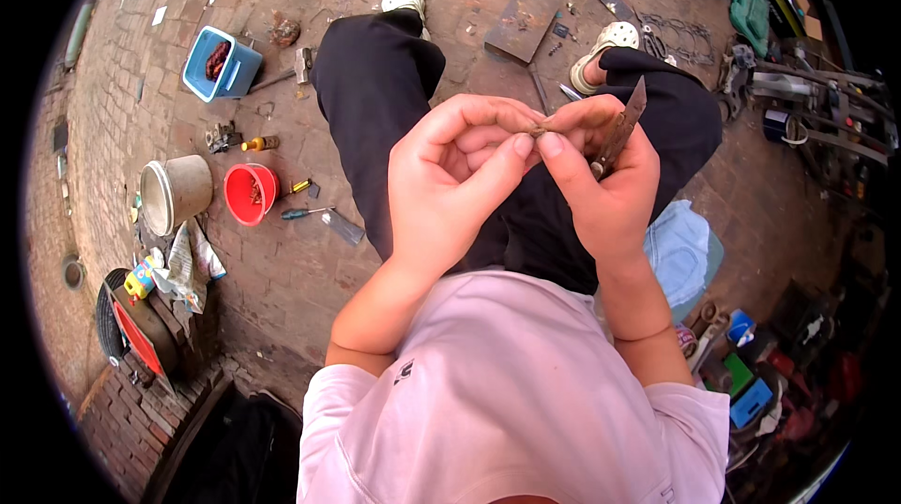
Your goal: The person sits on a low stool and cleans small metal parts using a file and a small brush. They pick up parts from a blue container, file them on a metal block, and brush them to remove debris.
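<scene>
Between the thumb and fingertips of my left hand point(457, 180) sits one side of a small brownish piece point(537, 131), too small to name. My right hand point(609, 180) pinches its other side, so the fingertips of both hands nearly meet over my lap. Tucked in the crook of the right thumb is a knife point(622, 125) with a worn, rusty-looking blade, its pointed tip upward. The lower end of the knife is hidden by the hand.
On the brick ground to the left stand a blue bucket point(232, 67), a red bucket point(251, 193), a whitish bucket point(190, 184), a hammer point(303, 66) and a screwdriver point(306, 212). A metal plate point(521, 22) lies ahead between my feet. Metal parts point(788, 85) crowd the right.
</scene>
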`<state>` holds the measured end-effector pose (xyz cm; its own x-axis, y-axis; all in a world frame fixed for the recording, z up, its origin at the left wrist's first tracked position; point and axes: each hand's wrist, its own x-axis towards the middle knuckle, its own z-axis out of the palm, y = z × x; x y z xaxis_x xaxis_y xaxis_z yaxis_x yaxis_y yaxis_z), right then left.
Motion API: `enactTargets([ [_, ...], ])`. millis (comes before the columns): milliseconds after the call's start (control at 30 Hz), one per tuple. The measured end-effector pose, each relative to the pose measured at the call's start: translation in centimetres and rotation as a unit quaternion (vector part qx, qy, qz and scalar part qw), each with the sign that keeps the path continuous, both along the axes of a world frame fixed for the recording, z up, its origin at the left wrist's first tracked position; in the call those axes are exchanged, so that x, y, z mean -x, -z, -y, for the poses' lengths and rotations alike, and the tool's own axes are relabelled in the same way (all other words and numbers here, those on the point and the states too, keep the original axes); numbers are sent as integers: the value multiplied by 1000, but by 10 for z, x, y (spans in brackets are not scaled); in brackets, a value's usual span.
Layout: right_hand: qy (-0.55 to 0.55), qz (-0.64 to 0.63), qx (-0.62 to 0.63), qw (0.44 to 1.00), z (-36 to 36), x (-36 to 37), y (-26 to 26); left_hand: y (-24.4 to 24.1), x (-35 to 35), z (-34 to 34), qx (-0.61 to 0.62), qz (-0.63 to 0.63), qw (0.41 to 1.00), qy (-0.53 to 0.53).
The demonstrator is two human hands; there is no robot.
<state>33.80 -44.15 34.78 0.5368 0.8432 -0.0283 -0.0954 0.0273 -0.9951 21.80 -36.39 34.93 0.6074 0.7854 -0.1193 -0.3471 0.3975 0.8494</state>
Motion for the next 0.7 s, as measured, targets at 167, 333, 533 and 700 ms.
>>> enactTargets([
  [167, -16, -215, -33, 976, 0, 3, -6, 1, -4, 5, 44, 27, 999, -8],
  [333, -29, -168, -44, 984, 4, 0, -7, 3, -1, 1, 47, 3, 999, 10],
  [533, -50, -117, -12, 992, -2, 3, -20, 2, 3, 0, 47, 5, 999, 23],
  [700, -81, -137, -6, 987, 10, 0, -15, -1, 4, -2, 95, 14, 995, 14],
])
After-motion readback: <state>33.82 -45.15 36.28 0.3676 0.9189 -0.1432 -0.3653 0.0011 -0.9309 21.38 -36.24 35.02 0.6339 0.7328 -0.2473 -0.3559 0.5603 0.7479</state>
